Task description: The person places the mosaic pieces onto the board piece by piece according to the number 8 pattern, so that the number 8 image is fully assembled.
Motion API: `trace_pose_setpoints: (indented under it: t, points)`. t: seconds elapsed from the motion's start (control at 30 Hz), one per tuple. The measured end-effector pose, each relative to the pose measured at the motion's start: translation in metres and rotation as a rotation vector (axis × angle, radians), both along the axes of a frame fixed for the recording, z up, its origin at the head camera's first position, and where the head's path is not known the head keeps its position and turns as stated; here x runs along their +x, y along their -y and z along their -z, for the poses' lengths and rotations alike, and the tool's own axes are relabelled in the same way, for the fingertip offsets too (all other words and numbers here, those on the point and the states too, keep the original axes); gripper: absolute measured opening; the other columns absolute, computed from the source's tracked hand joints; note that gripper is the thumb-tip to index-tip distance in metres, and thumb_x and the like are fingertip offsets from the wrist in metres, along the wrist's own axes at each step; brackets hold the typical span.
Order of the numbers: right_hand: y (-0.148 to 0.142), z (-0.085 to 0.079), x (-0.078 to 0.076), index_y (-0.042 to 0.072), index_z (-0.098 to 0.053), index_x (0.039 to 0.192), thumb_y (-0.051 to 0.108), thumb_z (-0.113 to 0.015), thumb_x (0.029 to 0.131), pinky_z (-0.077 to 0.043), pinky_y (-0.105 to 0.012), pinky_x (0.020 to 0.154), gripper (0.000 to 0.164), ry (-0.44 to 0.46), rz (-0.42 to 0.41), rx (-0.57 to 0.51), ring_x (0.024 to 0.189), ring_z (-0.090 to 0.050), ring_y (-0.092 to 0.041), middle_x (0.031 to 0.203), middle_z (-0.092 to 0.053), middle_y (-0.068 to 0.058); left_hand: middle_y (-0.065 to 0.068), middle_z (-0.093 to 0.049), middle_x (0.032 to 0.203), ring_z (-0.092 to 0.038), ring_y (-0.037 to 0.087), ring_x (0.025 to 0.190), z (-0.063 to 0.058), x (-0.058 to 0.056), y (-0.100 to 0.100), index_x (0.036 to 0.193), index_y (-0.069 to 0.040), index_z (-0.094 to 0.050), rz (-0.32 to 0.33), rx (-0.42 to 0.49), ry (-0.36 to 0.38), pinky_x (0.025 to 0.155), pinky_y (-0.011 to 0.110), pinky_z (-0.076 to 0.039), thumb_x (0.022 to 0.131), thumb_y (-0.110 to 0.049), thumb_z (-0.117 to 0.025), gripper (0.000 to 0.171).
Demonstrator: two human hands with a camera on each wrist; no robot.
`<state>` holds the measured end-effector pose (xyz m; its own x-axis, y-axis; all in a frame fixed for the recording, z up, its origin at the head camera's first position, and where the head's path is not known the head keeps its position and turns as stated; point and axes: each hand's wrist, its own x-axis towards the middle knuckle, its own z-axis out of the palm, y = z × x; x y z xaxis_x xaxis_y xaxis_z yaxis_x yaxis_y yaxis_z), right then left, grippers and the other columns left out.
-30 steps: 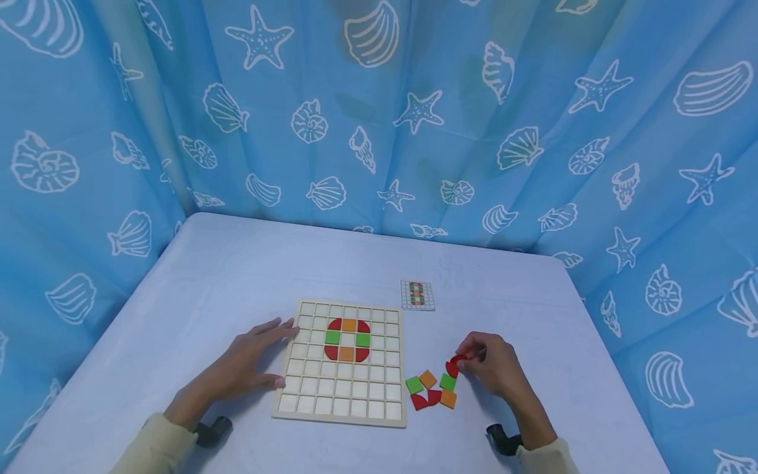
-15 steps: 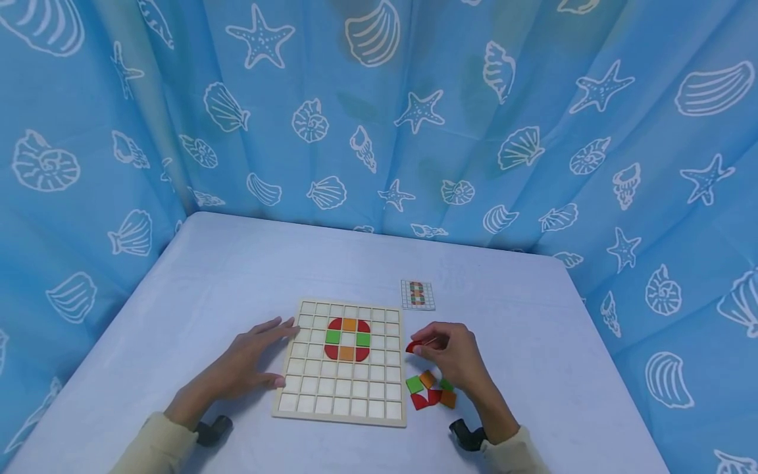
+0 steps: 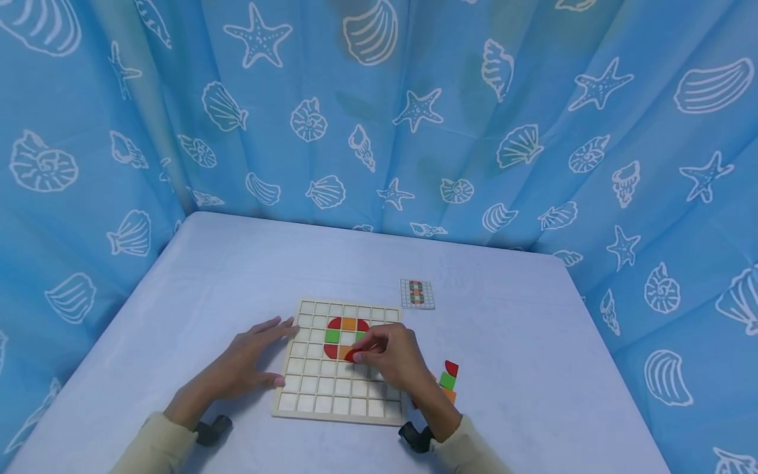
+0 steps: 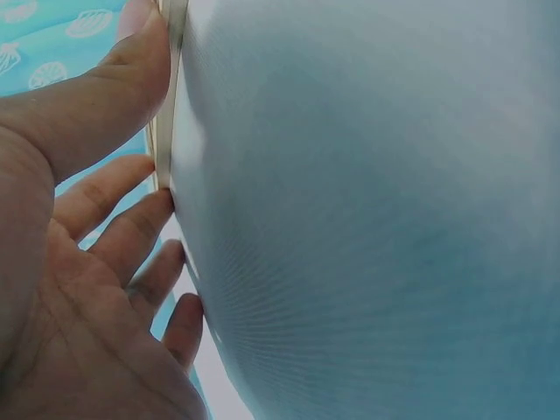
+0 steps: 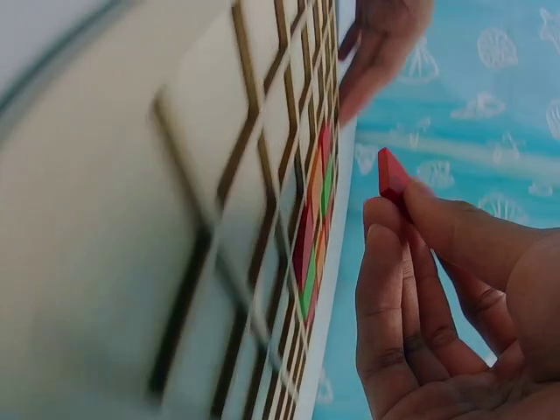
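Grid board (image 3: 323, 403), pale, one: lies flat on the white surface (image 3: 503, 316); landmark for all entries.

Left hand (image 3: 239, 359), mine: at the board's left edge; fingers extended and spread, thumb and fingertips touching the rim, grasping nothing.

Right hand (image 3: 395, 354), mine: over the board's right half; thumb and fingers pinch one red piece (image 3: 351, 356), raised above the board, a gap showing beneath it in the right wrist view.

Ring of pieces, set in the board's cells, far half: red corners (image 3: 334, 323), orange squares (image 3: 349, 323), green squares (image 3: 332, 336); its near right corner hidden by my fingers.

Loose pieces, right of the board: a red quarter-round (image 3: 452, 367), a green square (image 3: 447, 381), an orange piece (image 3: 449, 395), in a row; others partly behind my right wrist.

Pattern card (image 3: 417, 294), one: just beyond the board's far right corner, printed in red, orange and green.

Curtain (image 3: 355, 99), blue, white shell print: well beyond the board.
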<state>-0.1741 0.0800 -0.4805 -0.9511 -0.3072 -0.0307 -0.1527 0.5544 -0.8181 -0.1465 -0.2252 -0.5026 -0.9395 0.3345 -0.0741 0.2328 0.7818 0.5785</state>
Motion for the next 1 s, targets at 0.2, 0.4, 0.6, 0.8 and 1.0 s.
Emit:
trace_pose_setpoints:
  t: [0.2, 0.4, 0.6, 0.8, 1.0]
  points:
    - [0.026, 0.006, 0.002, 0.022, -0.083, 0.087, 0.01, -0.089, 0.087, -0.055, -0.022, 0.066, 0.013, 0.008, -0.032, 0.034, 0.079, -0.065, -0.009, 0.085, -0.076, 0.012, 0.008, -0.039, 0.172, -0.028, 0.045, 0.161, 0.002, -0.001, 0.0, 0.162, -0.021, -0.046, -0.005, -0.003, 0.007, 0.121, 0.076, -0.031, 0.08, -0.033, -0.093, 0.095]
    - [0.042, 0.01, 0.004, 0.017, -0.082, 0.086, 0.011, -0.089, 0.086, -0.055, -0.02, 0.069, 0.009, -0.024, -0.031, 0.109, 0.08, -0.066, -0.008, 0.08, -0.075, 0.008, 0.008, -0.04, 0.172, -0.029, 0.046, 0.16, 0.002, -0.001, 0.001, 0.161, -0.021, -0.046, -0.002, 0.002, 0.002, 0.12, 0.077, -0.031, 0.08, -0.033, -0.093, 0.095]
    - [0.05, 0.011, 0.004, 0.016, -0.083, 0.086, 0.013, -0.09, 0.086, -0.053, -0.018, 0.068, 0.008, -0.062, -0.061, 0.157, 0.077, -0.064, -0.002, 0.076, -0.074, 0.01, 0.009, -0.04, 0.172, -0.03, 0.046, 0.16, 0.003, -0.001, 0.002, 0.161, -0.02, -0.046, 0.008, 0.007, -0.008, 0.12, 0.077, -0.032, 0.08, -0.033, -0.093, 0.095]
    - [0.05, 0.009, 0.006, 0.016, -0.083, 0.088, 0.013, -0.09, 0.086, -0.054, -0.017, 0.069, 0.008, -0.049, -0.087, 0.163, 0.075, -0.063, 0.0, 0.076, -0.074, 0.011, 0.009, -0.04, 0.172, -0.029, 0.046, 0.16, 0.003, -0.002, 0.003, 0.161, -0.02, -0.047, 0.014, 0.028, -0.005, 0.12, 0.077, -0.031, 0.08, -0.034, -0.093, 0.094]
    - [0.033, 0.007, 0.005, 0.017, -0.083, 0.091, 0.016, -0.088, 0.089, -0.055, -0.02, 0.067, 0.005, -0.028, -0.049, 0.091, 0.074, -0.064, -0.005, 0.079, -0.073, 0.011, 0.009, -0.041, 0.171, -0.03, 0.046, 0.16, 0.005, -0.002, 0.003, 0.161, -0.021, -0.047, 0.014, 0.015, -0.021, 0.12, 0.076, -0.033, 0.08, -0.035, -0.093, 0.094]
